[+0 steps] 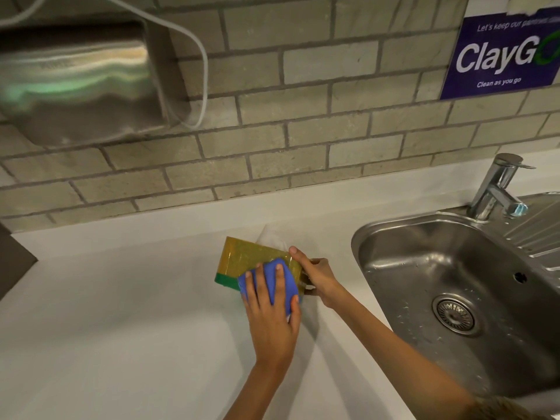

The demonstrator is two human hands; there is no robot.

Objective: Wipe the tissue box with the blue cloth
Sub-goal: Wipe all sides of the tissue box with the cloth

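A yellow tissue box point(247, 256) with a green lower band lies on the white counter point(136, 298), a white tissue sticking out at its far end. My left hand point(271, 313) presses a folded blue cloth point(278, 283) flat onto the near right part of the box top. My right hand point(318, 275) grips the box's right end, forefinger stretched along the top edge. The box's near right corner is hidden under the cloth and my hands.
A steel sink point(448, 286) with a chrome tap point(497, 189) lies close to the right of the box. A steel dispenser point(75, 77) with a white cord hangs on the brick wall at the left. A dark object point(13, 262) stands at the counter's left edge.
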